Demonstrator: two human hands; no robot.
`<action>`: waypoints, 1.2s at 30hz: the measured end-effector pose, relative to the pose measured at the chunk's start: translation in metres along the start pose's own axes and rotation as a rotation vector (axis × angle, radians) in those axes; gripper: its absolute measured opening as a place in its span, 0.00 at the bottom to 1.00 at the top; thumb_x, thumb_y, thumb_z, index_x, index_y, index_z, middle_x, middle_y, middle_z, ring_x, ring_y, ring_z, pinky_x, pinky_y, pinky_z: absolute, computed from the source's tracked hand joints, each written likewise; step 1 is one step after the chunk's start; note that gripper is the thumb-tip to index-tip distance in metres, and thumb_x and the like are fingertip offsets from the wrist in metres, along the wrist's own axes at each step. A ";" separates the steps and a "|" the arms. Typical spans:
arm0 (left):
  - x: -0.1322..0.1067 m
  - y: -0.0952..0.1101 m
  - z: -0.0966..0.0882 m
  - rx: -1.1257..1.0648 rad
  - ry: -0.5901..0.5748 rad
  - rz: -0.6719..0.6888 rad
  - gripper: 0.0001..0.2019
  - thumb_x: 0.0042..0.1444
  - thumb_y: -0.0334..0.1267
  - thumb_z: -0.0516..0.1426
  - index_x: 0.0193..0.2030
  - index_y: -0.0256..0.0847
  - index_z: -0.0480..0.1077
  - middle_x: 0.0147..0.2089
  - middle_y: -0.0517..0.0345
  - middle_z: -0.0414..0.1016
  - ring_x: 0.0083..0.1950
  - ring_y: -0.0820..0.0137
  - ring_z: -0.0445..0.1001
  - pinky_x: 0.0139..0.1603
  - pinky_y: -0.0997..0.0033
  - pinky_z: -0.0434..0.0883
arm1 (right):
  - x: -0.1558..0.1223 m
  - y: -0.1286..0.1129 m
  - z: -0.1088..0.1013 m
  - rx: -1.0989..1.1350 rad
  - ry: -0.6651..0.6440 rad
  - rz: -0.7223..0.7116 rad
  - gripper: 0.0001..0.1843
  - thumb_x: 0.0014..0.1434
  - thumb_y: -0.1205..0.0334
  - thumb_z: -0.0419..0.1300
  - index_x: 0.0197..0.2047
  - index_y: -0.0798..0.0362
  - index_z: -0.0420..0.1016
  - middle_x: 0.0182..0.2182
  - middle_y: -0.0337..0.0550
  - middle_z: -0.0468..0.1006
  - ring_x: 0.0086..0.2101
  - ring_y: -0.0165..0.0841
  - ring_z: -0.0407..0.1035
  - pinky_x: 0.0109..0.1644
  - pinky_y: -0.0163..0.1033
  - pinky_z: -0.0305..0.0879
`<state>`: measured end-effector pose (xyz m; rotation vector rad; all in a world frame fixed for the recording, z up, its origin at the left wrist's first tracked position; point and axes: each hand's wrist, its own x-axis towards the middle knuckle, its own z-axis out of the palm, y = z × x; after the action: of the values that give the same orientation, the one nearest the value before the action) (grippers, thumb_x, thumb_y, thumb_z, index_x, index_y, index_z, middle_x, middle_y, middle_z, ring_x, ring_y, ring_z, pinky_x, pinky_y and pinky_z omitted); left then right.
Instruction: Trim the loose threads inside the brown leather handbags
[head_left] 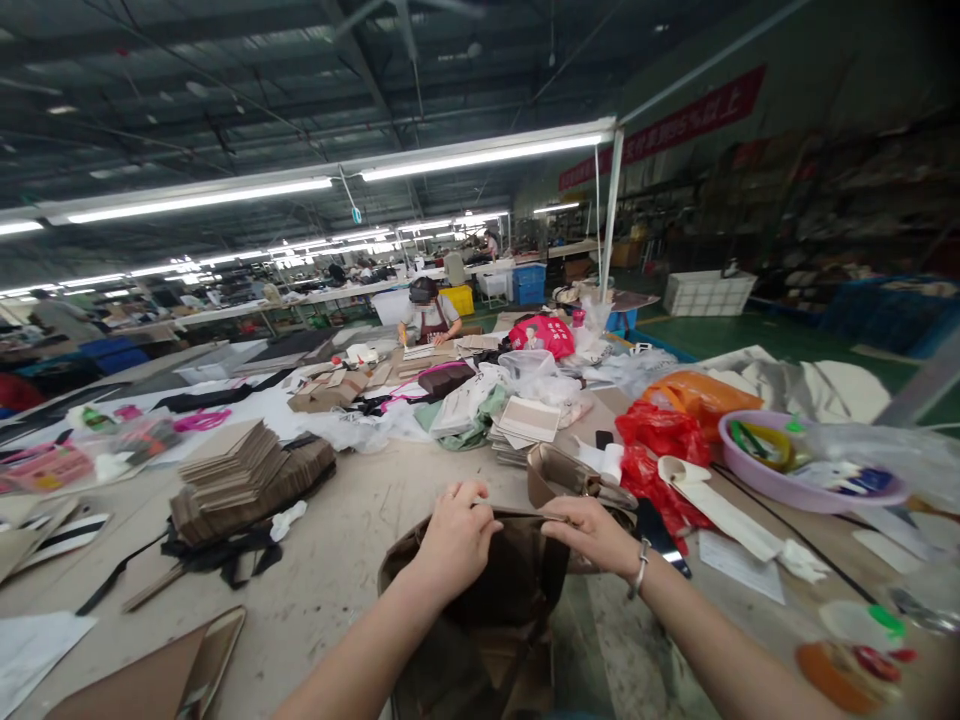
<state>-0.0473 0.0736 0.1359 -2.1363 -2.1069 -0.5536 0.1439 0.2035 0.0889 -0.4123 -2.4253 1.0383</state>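
Observation:
A dark brown fabric bag [442,640] stands with its mouth facing me at the table's near edge. My left hand [459,535] is closed on the far rim of the bag, its fingers curled over the edge. A short way to the right, my right hand [592,532] pinches the same rim between thumb and fingers. Behind the hands a brown strap loop [546,475] rises from the bag. Part of the bag's inside is in shadow, and the left forearm covers some of its left side.
Stacked brown pieces [240,470] lie on the left of the table [360,520]. To the right are a red plastic bag [660,450], a dark phone [661,538] and a lilac basin [810,485]. Another person [427,315] works across the table.

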 end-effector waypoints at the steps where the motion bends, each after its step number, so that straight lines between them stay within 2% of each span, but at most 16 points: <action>1: 0.001 -0.002 0.002 -0.031 -0.022 0.004 0.10 0.57 0.37 0.51 0.29 0.39 0.70 0.43 0.53 0.67 0.45 0.65 0.64 0.46 0.63 0.63 | 0.000 0.000 0.001 -0.009 0.005 0.002 0.20 0.60 0.48 0.50 0.36 0.53 0.75 0.30 0.43 0.75 0.33 0.33 0.67 0.38 0.36 0.63; 4: 0.005 -0.009 0.007 -0.086 -0.063 0.004 0.11 0.58 0.37 0.49 0.30 0.38 0.69 0.36 0.55 0.68 0.40 0.69 0.66 0.44 0.69 0.64 | 0.001 -0.001 0.003 -0.052 0.019 0.005 0.20 0.61 0.49 0.47 0.34 0.53 0.74 0.29 0.42 0.74 0.31 0.32 0.67 0.37 0.35 0.62; 10: 0.013 -0.013 0.012 -0.089 -0.061 -0.018 0.11 0.59 0.37 0.48 0.29 0.37 0.67 0.33 0.55 0.68 0.37 0.71 0.68 0.41 0.73 0.65 | 0.003 -0.002 0.005 -0.140 0.066 0.016 0.22 0.63 0.49 0.45 0.29 0.53 0.72 0.25 0.42 0.72 0.29 0.31 0.66 0.35 0.35 0.60; 26: 0.021 -0.015 0.020 -0.108 -0.059 -0.036 0.10 0.56 0.37 0.52 0.28 0.37 0.70 0.33 0.55 0.69 0.36 0.70 0.67 0.40 0.71 0.64 | 0.009 0.004 0.002 -0.062 0.030 0.036 0.18 0.62 0.52 0.47 0.36 0.52 0.74 0.31 0.43 0.75 0.33 0.34 0.67 0.39 0.38 0.63; 36: 0.024 -0.015 0.023 -0.045 -0.047 -0.054 0.11 0.56 0.37 0.50 0.28 0.35 0.71 0.32 0.53 0.70 0.36 0.68 0.69 0.39 0.68 0.65 | 0.010 0.005 0.002 -0.079 0.049 -0.005 0.16 0.61 0.53 0.49 0.41 0.51 0.74 0.35 0.44 0.76 0.37 0.35 0.68 0.42 0.39 0.65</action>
<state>-0.0581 0.1045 0.1192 -2.1418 -2.2037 -0.5671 0.1343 0.2102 0.0867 -0.4527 -2.4282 0.9216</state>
